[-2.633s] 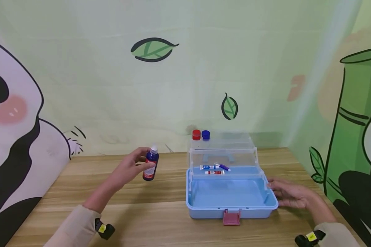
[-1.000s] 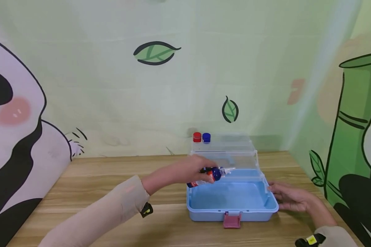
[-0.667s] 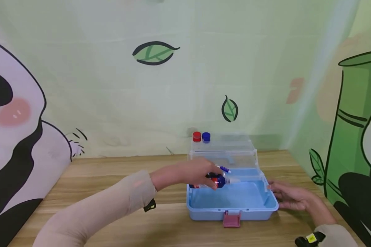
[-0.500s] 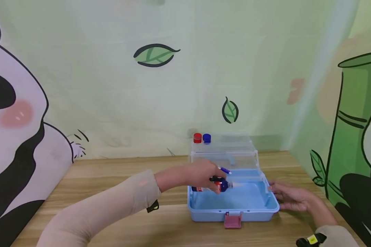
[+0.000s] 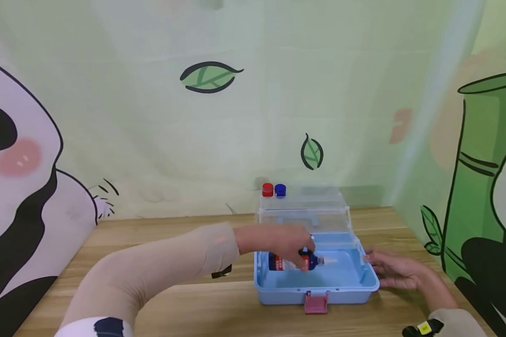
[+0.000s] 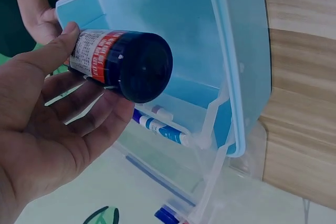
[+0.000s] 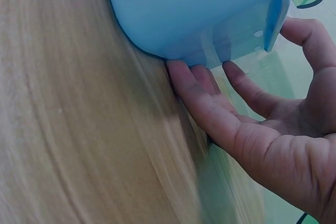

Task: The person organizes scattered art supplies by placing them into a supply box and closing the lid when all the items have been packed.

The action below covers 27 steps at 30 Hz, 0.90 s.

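My left hand [image 5: 288,241] reaches over the light blue storage box [image 5: 314,298] and grips a dark blue bottle [image 5: 284,263]. The bottle lies sideways, low within the box's walls, its pale pointed nozzle toward the right. In the left wrist view its red and white label [image 6: 97,51] shows between thumb and fingers, the round base facing the camera. At the box's right end rests my right hand [image 5: 398,268]. Its thumb is up at the rim in the right wrist view, while several fingertips [image 7: 178,69] touch the outer wall lower down.
Clear tiered trays [image 5: 303,215] stand raised behind the box. Red [image 5: 267,189] and blue [image 5: 280,190] capped pots sit on the upper tier. A blue and white tube [image 6: 165,131] lies in the tray beside the left fingers. A pink latch [image 5: 316,303] hangs in front.
From left of the box, my left hand has carried the bottle rightward, turned it from upright onto its side and lowered it within the box. My right hand has stayed at the box's end.
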Motion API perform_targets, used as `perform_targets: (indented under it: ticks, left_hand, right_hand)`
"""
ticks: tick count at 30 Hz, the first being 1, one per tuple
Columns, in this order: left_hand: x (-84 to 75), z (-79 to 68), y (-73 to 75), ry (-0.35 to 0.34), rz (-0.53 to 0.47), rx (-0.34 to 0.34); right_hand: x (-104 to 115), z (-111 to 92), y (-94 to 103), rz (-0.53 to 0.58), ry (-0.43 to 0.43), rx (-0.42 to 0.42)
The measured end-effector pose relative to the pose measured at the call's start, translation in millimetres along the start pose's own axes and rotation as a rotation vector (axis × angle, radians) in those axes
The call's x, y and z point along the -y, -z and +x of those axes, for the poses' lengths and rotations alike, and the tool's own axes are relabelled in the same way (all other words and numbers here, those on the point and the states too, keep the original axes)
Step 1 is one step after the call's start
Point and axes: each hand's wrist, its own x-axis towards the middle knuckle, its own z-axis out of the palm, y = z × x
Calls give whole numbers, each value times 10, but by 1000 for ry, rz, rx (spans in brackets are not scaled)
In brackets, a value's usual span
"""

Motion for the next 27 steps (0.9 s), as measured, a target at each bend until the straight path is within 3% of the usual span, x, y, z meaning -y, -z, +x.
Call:
perform_targets:
  ticks: [6,10,15,21,27]
  left_hand:
    - [-21,79,-4,20,13,79]
    - [-58,158,-48,-7,65,117]
    - [-117,280,-108,20,86,174]
    - [-189,339,-214,75,58,175]
    - [-243,399,-337,68,166,206]
  right_hand:
    - [9,-4,-9,0,6,6]
    - [9,-11,-15,-2,9,10]
    - [2,-26,-8,-7,20,4]
    - [0,-34,-8,13,12,-7]
    - [-6,-29,1,13,12,3]
